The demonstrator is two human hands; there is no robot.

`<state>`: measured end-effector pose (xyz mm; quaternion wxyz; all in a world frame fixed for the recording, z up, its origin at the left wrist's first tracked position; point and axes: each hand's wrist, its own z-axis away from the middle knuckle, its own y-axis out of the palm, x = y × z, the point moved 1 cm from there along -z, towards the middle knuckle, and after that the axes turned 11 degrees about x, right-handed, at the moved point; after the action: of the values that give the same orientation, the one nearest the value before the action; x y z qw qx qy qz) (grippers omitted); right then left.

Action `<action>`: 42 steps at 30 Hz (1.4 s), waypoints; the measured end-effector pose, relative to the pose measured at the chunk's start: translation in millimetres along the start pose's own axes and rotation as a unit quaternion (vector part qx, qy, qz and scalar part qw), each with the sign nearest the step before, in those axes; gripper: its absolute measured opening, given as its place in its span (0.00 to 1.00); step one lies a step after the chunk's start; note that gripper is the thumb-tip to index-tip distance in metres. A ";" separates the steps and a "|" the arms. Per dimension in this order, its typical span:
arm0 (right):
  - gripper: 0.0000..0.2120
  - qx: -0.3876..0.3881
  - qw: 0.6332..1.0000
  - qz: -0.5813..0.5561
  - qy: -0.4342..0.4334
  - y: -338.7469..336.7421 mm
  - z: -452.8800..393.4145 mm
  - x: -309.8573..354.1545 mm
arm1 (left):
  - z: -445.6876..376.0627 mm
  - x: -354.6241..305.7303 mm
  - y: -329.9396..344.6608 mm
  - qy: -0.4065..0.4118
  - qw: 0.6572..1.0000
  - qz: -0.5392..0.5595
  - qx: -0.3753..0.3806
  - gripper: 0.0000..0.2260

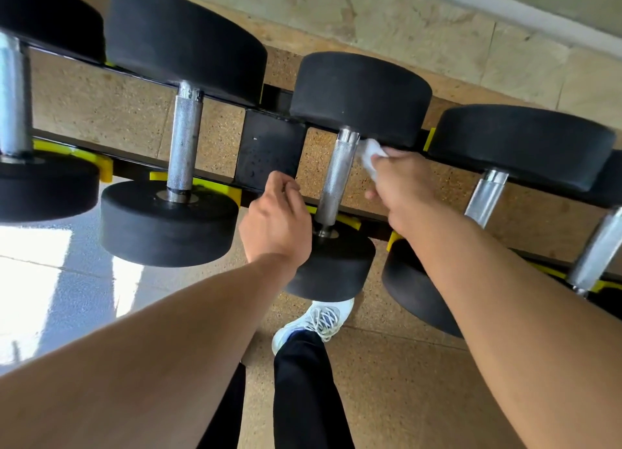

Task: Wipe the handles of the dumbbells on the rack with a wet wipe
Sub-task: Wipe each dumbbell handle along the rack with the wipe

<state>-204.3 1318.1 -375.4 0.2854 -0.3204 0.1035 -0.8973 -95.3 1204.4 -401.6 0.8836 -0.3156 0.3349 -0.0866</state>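
Several black dumbbells with knurled steel handles lie across a black rack (269,146) with yellow cradles. My right hand (400,186) holds a white wet wipe (370,152) against the right side of the middle dumbbell's handle (336,176), near its far head. My left hand (276,220) hovers just left of that handle with its fingers curled, and nothing shows in it. To the left lies a bigger dumbbell with its handle (184,142) bare. Another handle (486,196) shows to the right, partly behind my right forearm.
The rack stands over a speckled tan floor (420,398). My white shoe (313,320) and dark trouser leg are right below the middle dumbbell. A bright glossy patch of floor (50,280) lies at the left. A pale stone wall base runs along the top.
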 end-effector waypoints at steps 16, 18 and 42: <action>0.17 0.119 0.851 0.443 -0.257 -24.6 30.8 -6.0 | 1.3 0.7 0.1 -0.014 1.000 0.021 -0.001 0.10; 0.18 -0.043 0.754 0.484 -0.442 -20.8 32.0 6.5 | 0.9 1.5 -0.5 -0.029 0.999 0.037 -0.013 0.10; 0.19 0.006 0.593 0.709 -0.383 12.5 14.6 28.0 | 1.5 3.3 1.0 -0.059 0.994 0.086 -0.031 0.14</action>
<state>-207.2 1291.7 -354.2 0.8465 -0.4584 0.1738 -0.2074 -91.9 1204.7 -403.1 0.8959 -0.3173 0.3104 0.0189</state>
